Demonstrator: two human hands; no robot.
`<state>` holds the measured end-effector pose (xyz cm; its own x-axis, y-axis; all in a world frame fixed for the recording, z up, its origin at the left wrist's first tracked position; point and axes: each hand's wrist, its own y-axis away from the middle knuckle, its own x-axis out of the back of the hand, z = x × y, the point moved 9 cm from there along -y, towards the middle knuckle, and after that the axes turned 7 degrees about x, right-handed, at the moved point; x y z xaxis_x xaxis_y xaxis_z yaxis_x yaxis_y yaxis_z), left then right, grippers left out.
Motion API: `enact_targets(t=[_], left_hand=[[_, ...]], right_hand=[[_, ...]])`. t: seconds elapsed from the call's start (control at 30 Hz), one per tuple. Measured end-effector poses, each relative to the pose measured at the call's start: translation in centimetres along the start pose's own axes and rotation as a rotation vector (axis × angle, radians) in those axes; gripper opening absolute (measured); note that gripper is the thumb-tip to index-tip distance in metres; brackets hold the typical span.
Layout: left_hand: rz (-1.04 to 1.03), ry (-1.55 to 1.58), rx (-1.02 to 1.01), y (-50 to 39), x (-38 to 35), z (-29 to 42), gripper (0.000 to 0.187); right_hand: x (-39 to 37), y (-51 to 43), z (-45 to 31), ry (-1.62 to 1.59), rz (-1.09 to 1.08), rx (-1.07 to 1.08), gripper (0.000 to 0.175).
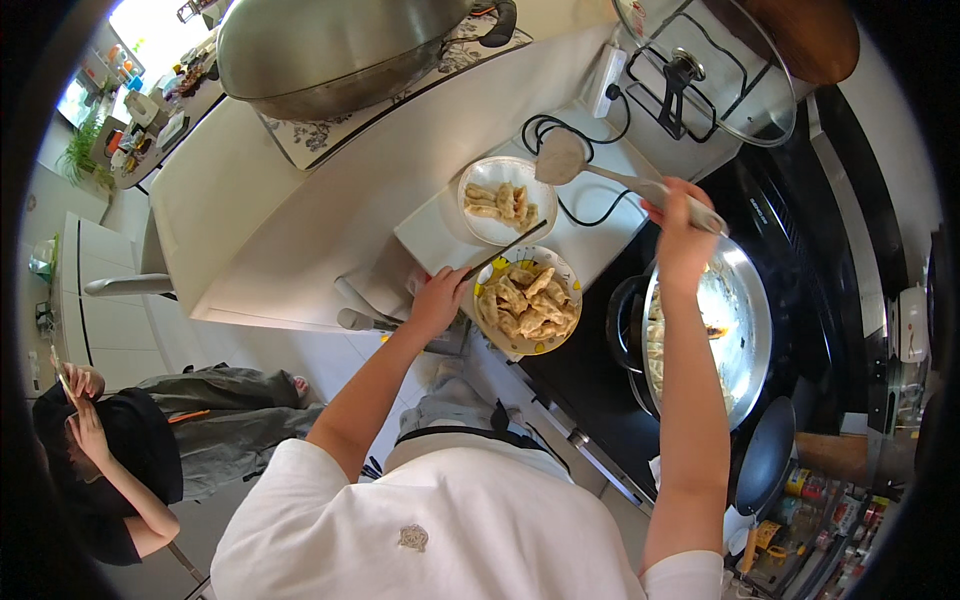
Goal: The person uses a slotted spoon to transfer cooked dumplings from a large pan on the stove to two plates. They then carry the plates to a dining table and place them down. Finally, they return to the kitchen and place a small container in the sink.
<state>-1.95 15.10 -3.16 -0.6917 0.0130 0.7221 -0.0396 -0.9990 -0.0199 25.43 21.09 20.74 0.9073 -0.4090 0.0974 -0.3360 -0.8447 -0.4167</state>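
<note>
My left hand (441,298) holds dark chopsticks (506,250), whose tips reach over the gap between two plates of dumplings. The nearer one, a yellow-patterned plate (491,336), is heaped with browned dumplings (531,304). Behind it, a white plate (478,225) carries several dumplings (506,202). In my right hand (681,232) is the handle of a pale spatula (561,157); its blade is raised beside the white plate. Under my right forearm, a steel pan (757,330) on the black stove holds a row of dumplings (655,345), partly hidden by the arm.
A large metal wok lid or wok (337,52) stands on the upper counter. A glass lid (780,97) leans on a rack near a power strip (606,79) with a black cord. A dark frying pan (765,457) sits right. At left, a person (120,457) holds a phone.
</note>
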Motion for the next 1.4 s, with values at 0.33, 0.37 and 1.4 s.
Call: enact_targets(t=[0.33,0.37,1.4], left_hand=[[-0.290,-0.277,-0.068,-2.4,-4.4,1.6,0.032],[-0.321,-0.274,-0.044,-2.1,-4.5,1.9,0.032],[0.056,-0.005,-0.252,0.5,2.3,11.9,0.028]], right_hand=[[25.6,5.3,-8.0,-0.076,0.538,0.099,0.030],[28.6,6.3,-8.3,-0.052,0.595,0.104,0.031],[36.2,9.4,8.3,-0.294,0.623,-0.349,0.027]])
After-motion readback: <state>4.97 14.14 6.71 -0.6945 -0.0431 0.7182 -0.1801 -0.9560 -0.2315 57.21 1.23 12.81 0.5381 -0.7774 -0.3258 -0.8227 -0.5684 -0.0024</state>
